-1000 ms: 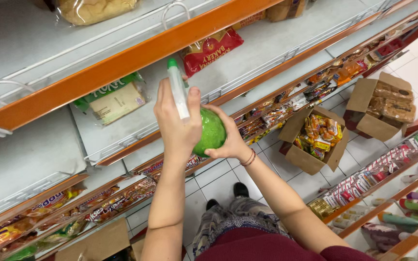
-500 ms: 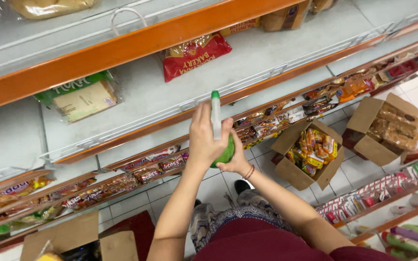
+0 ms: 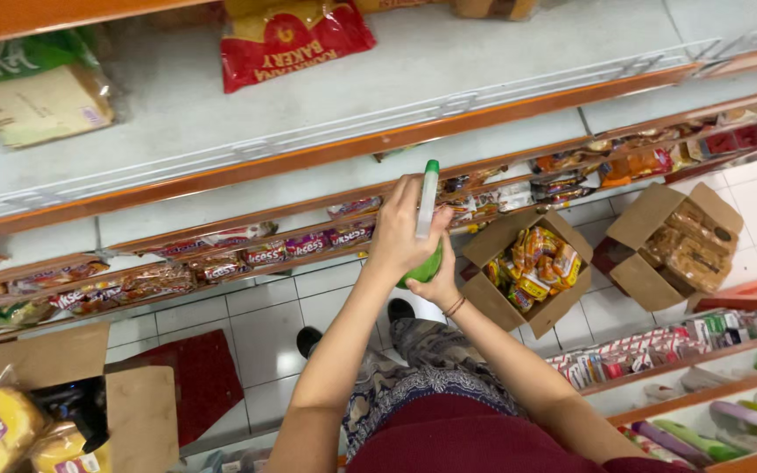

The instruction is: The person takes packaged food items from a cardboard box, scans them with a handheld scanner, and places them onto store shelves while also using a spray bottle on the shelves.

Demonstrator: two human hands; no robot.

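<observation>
The person is holding a white marker with a green cap (image 3: 428, 200) upright in the left hand (image 3: 403, 235), whose grip is closing around its barrel, while the right hand (image 3: 438, 278) is cupping a green round item (image 3: 420, 268) from below, both raised in front of the snack shelves (image 3: 326, 144). The step in hand is looking like marking the green item, which would be calling for a steady tip on its surface. On the floor, one open carton (image 3: 501, 298) is holding bright snack packets and another (image 3: 659, 219) brown packs.
</observation>
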